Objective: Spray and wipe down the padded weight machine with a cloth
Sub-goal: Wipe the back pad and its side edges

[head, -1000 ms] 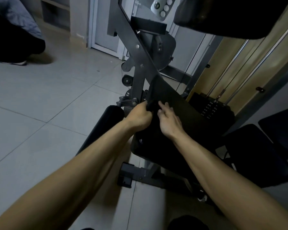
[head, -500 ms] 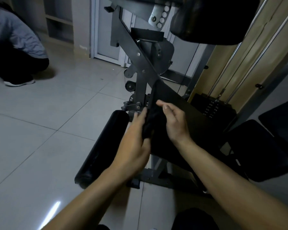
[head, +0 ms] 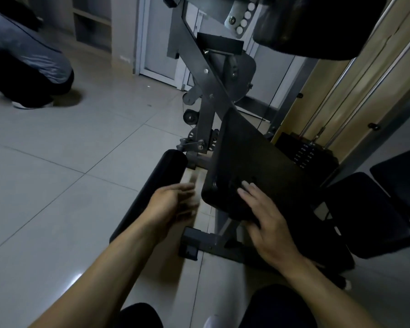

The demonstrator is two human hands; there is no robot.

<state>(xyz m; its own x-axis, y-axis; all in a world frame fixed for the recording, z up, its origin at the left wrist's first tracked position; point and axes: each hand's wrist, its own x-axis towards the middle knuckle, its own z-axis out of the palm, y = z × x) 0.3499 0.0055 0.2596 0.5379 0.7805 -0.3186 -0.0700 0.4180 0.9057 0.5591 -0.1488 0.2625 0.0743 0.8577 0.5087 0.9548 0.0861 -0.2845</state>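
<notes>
Black vinyl of the tilted pad (head: 258,162) is lying under the nearer right hand (head: 268,223), which is pressing flat-fingered on its near lower corner, its long axis rising away ahead, while the blurred left hand (head: 173,204) is hovering open and empty beside the roller pad (head: 156,183); any cloth is too dark to tell.

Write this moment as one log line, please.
left hand: open, blurred, near roller pad | right hand: fingers spread on tilted pad | cloth: too dark to tell

Right hand (head: 270,228) lies flat on black pad (head: 258,162); blurred left hand (head: 173,204) beside roller (head: 161,176).
</notes>
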